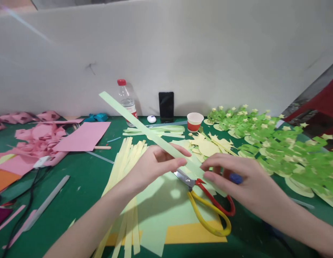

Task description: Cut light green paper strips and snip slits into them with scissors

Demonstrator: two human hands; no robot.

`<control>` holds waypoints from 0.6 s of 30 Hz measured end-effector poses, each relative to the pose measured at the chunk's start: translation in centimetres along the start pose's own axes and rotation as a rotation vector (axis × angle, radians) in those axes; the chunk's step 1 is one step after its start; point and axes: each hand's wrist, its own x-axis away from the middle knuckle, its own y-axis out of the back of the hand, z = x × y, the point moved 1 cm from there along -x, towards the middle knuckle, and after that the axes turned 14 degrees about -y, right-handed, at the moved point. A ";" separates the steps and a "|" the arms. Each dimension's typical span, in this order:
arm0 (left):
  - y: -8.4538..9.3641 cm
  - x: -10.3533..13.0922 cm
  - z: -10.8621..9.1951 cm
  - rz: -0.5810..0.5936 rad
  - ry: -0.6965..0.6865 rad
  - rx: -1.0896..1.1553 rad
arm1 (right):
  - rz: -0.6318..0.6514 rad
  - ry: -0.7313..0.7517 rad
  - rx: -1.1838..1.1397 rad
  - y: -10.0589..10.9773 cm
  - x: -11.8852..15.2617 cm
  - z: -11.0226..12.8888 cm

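Note:
A long pale green paper strip (pixel 139 126) slants across the middle, its far end raised toward the upper left. My left hand (pixel 158 163) pinches it between thumb and fingers near its middle. At its lower right end, my right hand (pixel 231 172) has thumb and fingertips closed on the same strip; something blue shows between its fingers. Below the hands, scissors (pixel 206 200) with one red and one yellow handle lie on pale green paper sheets (pixel 155 204). A bundle of pale yellow strips (pixel 120 172) lies beside the sheets on the left.
At the back stand a bottle (pixel 127 104), a black phone (pixel 166 107) and a paper cup (pixel 195 122). Green paper spirals with stars (pixel 279 143) fill the right side. Pink paper (pixel 84 136) and a dark cable (pixel 30 200) lie at left. Yellow cutouts (pixel 209 145) lie behind my hands.

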 end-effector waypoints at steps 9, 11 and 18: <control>-0.5 0.1 0.1 0.006 0.061 0.073 | 0.280 -0.295 -0.388 -1.1 -1.3 0.2; -0.3 0.1 0.3 0.001 0.075 0.095 | 0.283 -0.310 -0.416 -1.3 -1.3 -0.1; -0.4 -0.1 0.2 -0.066 0.077 -0.035 | 0.310 -0.286 -0.421 -1.9 -1.4 -0.9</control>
